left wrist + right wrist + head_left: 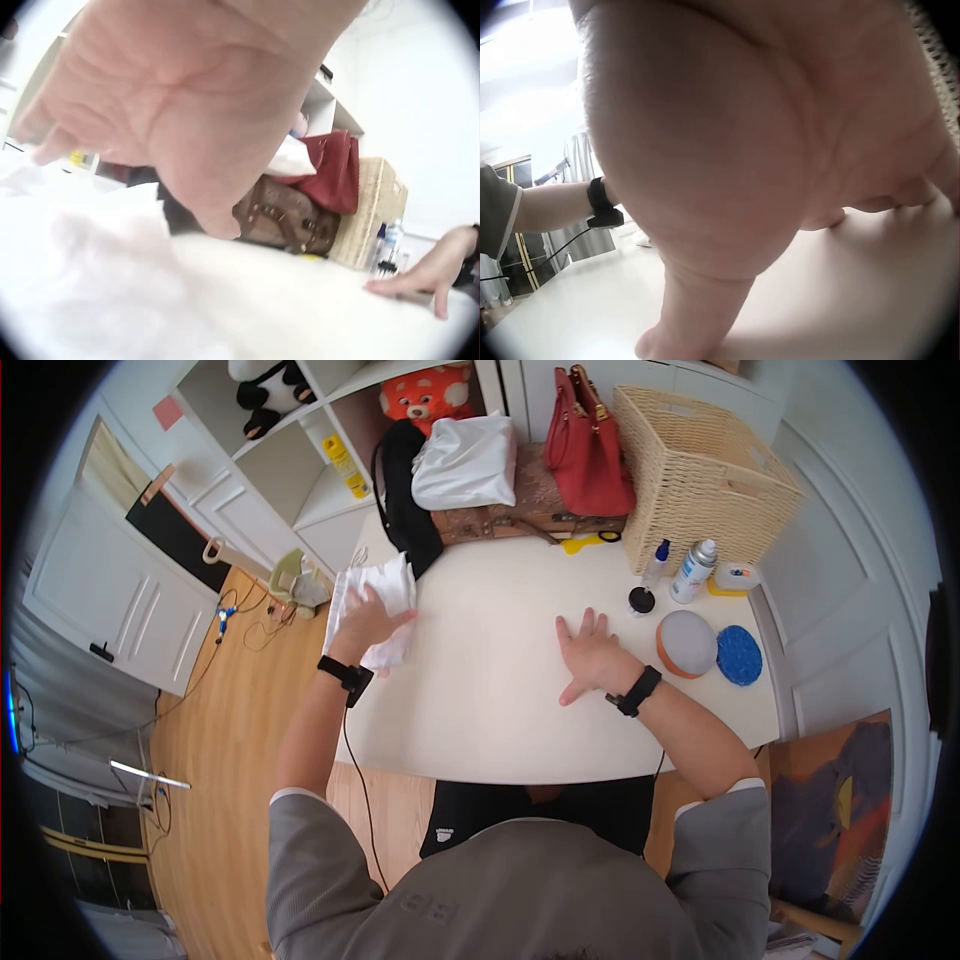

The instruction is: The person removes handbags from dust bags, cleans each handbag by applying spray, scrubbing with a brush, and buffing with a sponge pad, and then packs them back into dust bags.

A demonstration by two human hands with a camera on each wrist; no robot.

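At the table's left edge lies a white cloth (393, 588), rumpled, with a drawstring-like cord at its top. My left hand (366, 625) is over it with fingers spread; in the left wrist view the palm (172, 97) shows above the white cloth (97, 277), and whether it touches is unclear. My right hand (592, 657) is at the right of the white table (480, 690), fingers spread and fingertips on the surface, holding nothing. The right wrist view shows its palm (727, 142) raised over the tabletop (577, 300), with thumb and fingertips down.
Right of my right hand are a grey-and-orange round object (686, 643), a blue disc (739, 655), a black-lidded jar (641, 600) and a spray can (693, 571). Along the back stand a woven basket (690, 470), a red handbag (590, 455), a brown case (480, 523) and a white bag (465, 463).
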